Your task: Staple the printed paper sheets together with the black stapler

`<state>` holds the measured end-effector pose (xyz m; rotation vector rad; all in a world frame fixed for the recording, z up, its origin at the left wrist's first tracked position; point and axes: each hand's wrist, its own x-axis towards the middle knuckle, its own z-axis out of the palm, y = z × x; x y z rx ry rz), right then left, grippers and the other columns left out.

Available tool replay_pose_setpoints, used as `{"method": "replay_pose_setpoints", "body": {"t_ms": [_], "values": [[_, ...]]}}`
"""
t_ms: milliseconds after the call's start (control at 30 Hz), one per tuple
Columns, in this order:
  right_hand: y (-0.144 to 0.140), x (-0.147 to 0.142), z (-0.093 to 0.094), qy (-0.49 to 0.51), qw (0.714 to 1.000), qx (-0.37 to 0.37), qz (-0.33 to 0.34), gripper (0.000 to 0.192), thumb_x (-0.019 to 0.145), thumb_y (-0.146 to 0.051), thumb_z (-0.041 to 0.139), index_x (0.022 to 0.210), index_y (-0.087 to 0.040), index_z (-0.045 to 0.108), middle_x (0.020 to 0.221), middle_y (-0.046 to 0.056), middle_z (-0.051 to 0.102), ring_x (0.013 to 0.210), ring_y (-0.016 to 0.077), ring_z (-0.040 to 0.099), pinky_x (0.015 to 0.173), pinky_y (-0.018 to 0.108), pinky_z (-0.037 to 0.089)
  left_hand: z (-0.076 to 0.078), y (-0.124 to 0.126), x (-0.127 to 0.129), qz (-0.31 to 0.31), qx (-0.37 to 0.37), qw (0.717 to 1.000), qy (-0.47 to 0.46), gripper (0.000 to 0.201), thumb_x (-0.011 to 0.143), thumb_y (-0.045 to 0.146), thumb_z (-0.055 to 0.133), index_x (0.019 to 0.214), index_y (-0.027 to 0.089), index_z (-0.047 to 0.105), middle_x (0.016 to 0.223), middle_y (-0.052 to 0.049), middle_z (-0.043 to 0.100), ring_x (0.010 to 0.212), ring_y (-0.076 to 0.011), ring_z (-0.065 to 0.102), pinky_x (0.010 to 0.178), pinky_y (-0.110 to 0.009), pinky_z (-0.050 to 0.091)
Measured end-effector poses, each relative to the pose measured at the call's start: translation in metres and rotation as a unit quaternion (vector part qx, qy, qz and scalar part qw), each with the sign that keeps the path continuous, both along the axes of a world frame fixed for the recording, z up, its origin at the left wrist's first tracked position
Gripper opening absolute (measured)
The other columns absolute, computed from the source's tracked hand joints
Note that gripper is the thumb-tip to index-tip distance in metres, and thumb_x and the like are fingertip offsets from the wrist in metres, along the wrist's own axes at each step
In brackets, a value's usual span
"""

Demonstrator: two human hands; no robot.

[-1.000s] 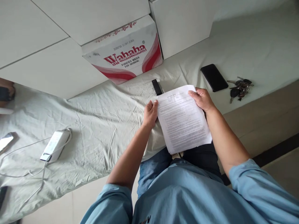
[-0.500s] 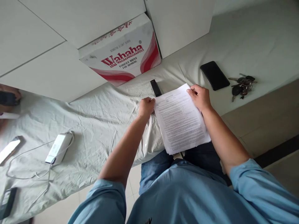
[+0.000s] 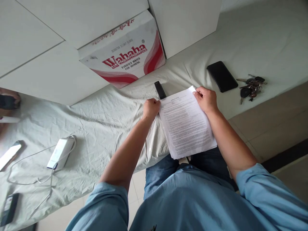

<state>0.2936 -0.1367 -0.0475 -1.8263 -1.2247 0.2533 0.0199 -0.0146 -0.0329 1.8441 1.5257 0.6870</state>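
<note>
Head camera: papers [image 3: 187,125] between left hand [image 3: 151,108], right hand [image 3: 207,98].

It looks to me like an everyday room, home or office, I can't tell which: a cloth-covered desk [image 3: 96,131] beneath the fingers [image 3: 197,96], white panels [image 3: 48,73] and a drinking-water carton [image 3: 127,61] beyond them, phone [image 3: 222,77] and keys [image 3: 252,87] to their right, tiled floor [image 3: 264,134] lower down.

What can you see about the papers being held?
The stack of printed papers is white, face up, slightly turned, with a heading above dark text too small to read. The left hand grips its upper left corner, the right hand its upper right. Its lower edge overlaps the jeans in view.
</note>
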Motion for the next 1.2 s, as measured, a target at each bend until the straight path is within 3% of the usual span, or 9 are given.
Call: {"method": "replay_pose_setpoints", "body": {"t_ms": [100,167,267,367,633,867,1000,1133,1200], "values": [[-0.001,0.001,0.002,0.013,1.0,0.006,-0.001,0.024,0.092,-0.046,0.069,0.079,-0.026,0.07,0.062,0.0,0.06,0.062,0.0187,0.046,0.066,0.036,0.034,-0.002,-0.002,-0.004,0.001,0.08,0.996,-0.028,0.005,0.088,0.02,0.068,0.085,0.021,0.073,0.077,-0.005,0.073,0.074,-0.0221,0.067,0.076,-0.033,0.052],[-0.002,0.002,0.004,0.024,1.0,0.008,0.005,0.023,0.092,-0.045,0.069,0.08,-0.026,0.07,0.063,0.0,0.06,0.061,0.0181,0.047,0.066,0.036,0.035,-0.002,-0.003,-0.007,-0.044,0.168,0.984,-0.038,0.029,0.09,0.02,0.067,0.118,0.02,0.076,0.118,-0.012,0.081,0.107,-0.0267,0.074,0.099,-0.04,0.058],[-0.002,0.002,0.005,0.032,0.999,0.006,0.007,0.019,0.092,-0.04,0.07,0.08,-0.025,0.07,0.064,-0.001,0.061,0.061,0.0173,0.047,0.067,0.036,0.036,0.0,0.002,-0.011,-0.174,0.224,0.959,-0.03,0.045,0.099,0.028,0.063,0.144,0.02,0.07,0.156,-0.015,0.069,0.148,-0.0302,0.061,0.128,-0.048,0.046],[-0.002,0.002,0.004,0.032,0.999,0.005,0.005,0.018,0.092,-0.039,0.071,0.081,-0.025,0.07,0.063,-0.001,0.06,0.061,0.0174,0.048,0.067,0.036,0.036,0.002,0.011,-0.016,-0.258,0.206,0.944,-0.013,0.042,0.107,0.035,0.057,0.143,0.02,0.073,0.159,-0.013,0.069,0.155,-0.0296,0.059,0.134,-0.051,0.041],[-0.002,0.002,0.004,0.03,0.999,0.012,0.002,0.021,0.091,-0.044,0.071,0.08,-0.025,0.07,0.063,0.0,0.061,0.061,0.0182,0.049,0.066,0.036,0.036,0.008,0.031,-0.027,-0.317,0.194,0.928,0.011,0.038,0.107,0.032,0.06,0.139,0.025,0.079,0.157,-0.01,0.072,0.15,-0.0276,0.065,0.132,-0.049,0.046],[-0.001,0.002,0.004,0.043,0.999,0.031,0.002,0.029,0.09,-0.052,0.07,0.079,-0.025,0.07,0.064,0.001,0.064,0.062,0.0183,0.05,0.066,0.036,0.038,-0.01,0.007,-0.013,-0.24,0.183,0.953,-0.024,0.04,0.104,0.025,0.061,0.14,0.026,0.079,0.159,-0.008,0.07,0.155,-0.0284,0.06,0.135,-0.054,0.043],[-0.005,0.006,0.008,0.073,0.995,0.047,0.043,0.038,0.087,-0.055,0.074,0.068,-0.024,0.064,0.057,-0.002,0.053,0.06,0.016,0.044,0.062,0.034,0.036,-0.008,0.009,-0.007,-0.231,0.147,0.961,-0.035,0.04,0.098,0.018,0.066,0.134,0.026,0.082,0.156,-0.008,0.072,0.153,-0.0302,0.061,0.134,-0.056,0.045],[-0.012,0.01,0.01,0.149,0.978,0.044,0.143,0.047,0.084,-0.063,0.083,0.066,-0.022,0.067,0.061,-0.002,0.055,0.063,0.0158,0.049,0.061,0.033,0.038,0.001,0.012,-0.013,-0.219,0.091,0.966,-0.103,0.044,0.097,0.027,0.071,0.141,0.026,0.078,0.158,-0.009,0.07,0.154,-0.0332,0.059,0.113,-0.049,0.063],[-0.014,0.01,0.009,0.213,0.96,0.043,0.175,0.047,0.08,-0.069,0.086,0.074,-0.023,0.076,0.067,-0.002,0.063,0.066,0.0169,0.055,0.062,0.032,0.043,0.003,0.004,-0.019,-0.15,0.086,0.972,-0.161,0.05,0.098,0.04,0.075,0.146,0.028,0.073,0.157,-0.01,0.071,0.148,-0.0316,0.064,0.101,-0.04,0.067]]}}
